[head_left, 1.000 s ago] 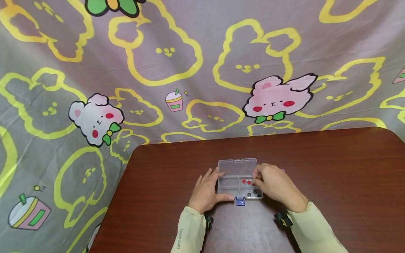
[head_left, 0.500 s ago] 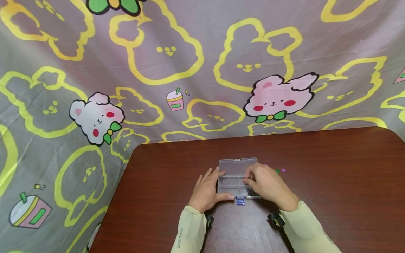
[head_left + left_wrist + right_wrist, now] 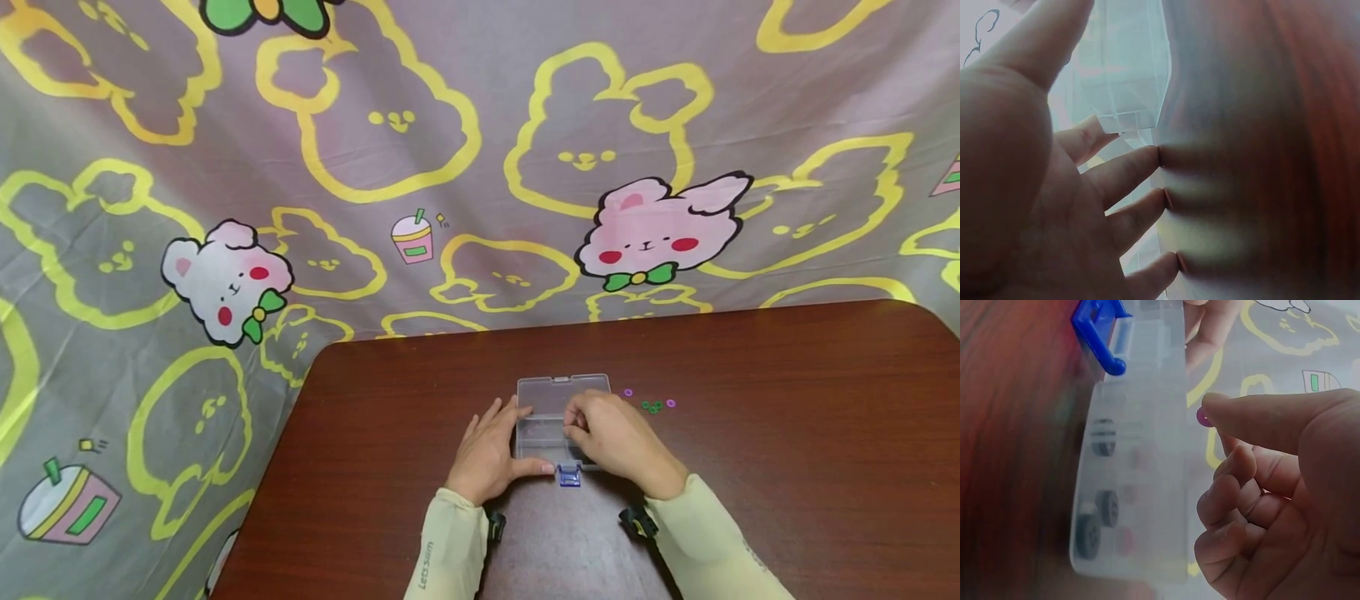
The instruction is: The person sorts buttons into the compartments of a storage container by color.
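Evidently, the clear plastic box [image 3: 534, 432] stands on the tabletop [image 3: 787, 417], its lid [image 3: 547, 394] open toward the back and its blue latch [image 3: 570, 477] projecting at the front. The left hand [image 3: 486, 454] rests against the box's left side, fingers spread and extended, thumb along the front edge. Apart from it, the right hand [image 3: 618, 429] is over the box's right half, thumb and fingertip pinching a small purple ring [image 3: 1200, 419]; the right wrist view places this just above the box's rim. Inside the box's right end, three dark discs [image 3: 1109, 509] and fainter red pieces [image 3: 1126, 541] show through the wall. Right of the box lie loose green rings [image 3: 652, 411] and two loose purple rings [image 3: 669, 405]. Behind the box hangs a printed cloth [image 3: 495, 158].
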Demonstrator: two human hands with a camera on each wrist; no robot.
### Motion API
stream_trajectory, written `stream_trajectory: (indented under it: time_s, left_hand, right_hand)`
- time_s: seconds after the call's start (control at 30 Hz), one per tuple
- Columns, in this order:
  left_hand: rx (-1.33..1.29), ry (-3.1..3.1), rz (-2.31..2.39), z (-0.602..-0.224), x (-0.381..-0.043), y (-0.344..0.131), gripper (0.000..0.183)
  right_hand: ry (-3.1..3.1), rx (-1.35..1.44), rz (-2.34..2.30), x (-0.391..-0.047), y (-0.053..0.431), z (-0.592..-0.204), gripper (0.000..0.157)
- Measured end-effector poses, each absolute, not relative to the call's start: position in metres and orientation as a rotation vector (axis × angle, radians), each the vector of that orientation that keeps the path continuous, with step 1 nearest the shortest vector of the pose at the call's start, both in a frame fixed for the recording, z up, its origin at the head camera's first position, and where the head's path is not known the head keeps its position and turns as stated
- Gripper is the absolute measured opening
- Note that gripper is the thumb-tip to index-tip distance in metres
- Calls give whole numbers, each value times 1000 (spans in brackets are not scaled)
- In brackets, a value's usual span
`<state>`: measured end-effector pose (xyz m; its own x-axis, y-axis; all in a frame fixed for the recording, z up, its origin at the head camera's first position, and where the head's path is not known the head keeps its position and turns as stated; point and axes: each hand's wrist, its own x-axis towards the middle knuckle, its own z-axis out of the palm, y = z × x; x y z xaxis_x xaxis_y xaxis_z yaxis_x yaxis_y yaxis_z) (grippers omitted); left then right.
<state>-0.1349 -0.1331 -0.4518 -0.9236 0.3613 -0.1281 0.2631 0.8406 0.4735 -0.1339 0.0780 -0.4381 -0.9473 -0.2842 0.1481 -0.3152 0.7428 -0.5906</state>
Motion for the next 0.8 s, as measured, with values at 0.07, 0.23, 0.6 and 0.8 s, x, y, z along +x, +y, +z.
stream_trajectory:
  time_s: [0.07,0.23,0.6,0.8]
  left_hand:
    - [482,2808,680,-452,-135,-133,88]
    - [485,2811,675,-452,-135,-133,89]
    - [485,2815,660,-453,-135,-134,88]
    - [483,2812,671,-453,-135,-134,87]
  right_hand:
    - [-2887,506,1002,-135,76,-439,19]
    - [-2884,509,1011,-136,72,-442,19]
    - [-2885,499,1016,-137,63,-446,18]
    - [-2883,485,1009,-137,62,-447,17]
